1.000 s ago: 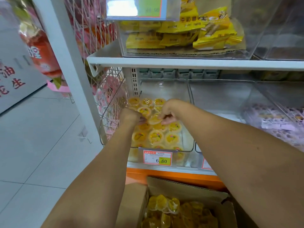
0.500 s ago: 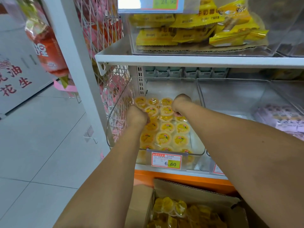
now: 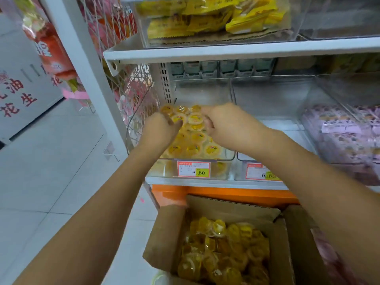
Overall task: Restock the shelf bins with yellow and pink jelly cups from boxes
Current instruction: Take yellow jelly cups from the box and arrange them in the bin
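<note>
Left hand (image 3: 160, 130) and right hand (image 3: 224, 120) both down in bin (image 3: 164, 171), right on top of yellow cups (image 3: 193, 149). Fingers curled-ish, honestly can't tell if either's gripping one. Box (image 3: 168, 223) below, more cups inside.

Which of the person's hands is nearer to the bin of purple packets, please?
Right. The right hand is over the yellow jelly cups, one clear bin away from the purple packets; the left hand is farther, at the cups' left edge.
</note>
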A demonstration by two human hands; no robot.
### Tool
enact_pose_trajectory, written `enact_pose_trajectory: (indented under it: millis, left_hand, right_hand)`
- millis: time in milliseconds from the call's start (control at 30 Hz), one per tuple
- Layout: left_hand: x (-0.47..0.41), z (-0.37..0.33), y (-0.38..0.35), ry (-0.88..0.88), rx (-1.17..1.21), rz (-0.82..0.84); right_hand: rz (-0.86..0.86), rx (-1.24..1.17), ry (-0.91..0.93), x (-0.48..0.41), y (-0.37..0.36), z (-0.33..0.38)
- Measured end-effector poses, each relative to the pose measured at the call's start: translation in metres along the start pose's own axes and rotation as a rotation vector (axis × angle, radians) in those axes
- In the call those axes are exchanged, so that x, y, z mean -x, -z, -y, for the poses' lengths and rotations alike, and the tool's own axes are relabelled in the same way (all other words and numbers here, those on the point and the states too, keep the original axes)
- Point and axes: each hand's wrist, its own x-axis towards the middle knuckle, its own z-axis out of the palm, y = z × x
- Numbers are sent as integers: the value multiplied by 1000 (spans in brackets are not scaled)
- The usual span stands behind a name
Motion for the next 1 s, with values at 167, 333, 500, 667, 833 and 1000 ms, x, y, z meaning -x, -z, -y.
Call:
enact_pose_trajectory:
  millis: [167,333,500,667,833,1000]
  left_hand:
    - [83,-13,8,-448,113,412]
    - [120,-5,-60,-236,-137,1043]
    - [131,97,-166,171,-293,852]
    - [157,94,-188,107,-373,808]
    - [163,120,-222,140,-251,766]
    - [168,120,-238,197,-149,670]
  right_hand:
    - [190,-187,-11,107,-25,-10]
    - [487,-265,-184,142,-136,-29]
    - [580,-377,-469,148,-253,-48]
    - [502,-333,-428,132,-298,-32]
    - [506,-217,-369,119,-322,-28]
    - [380,-96,-271,120,-339,-33]
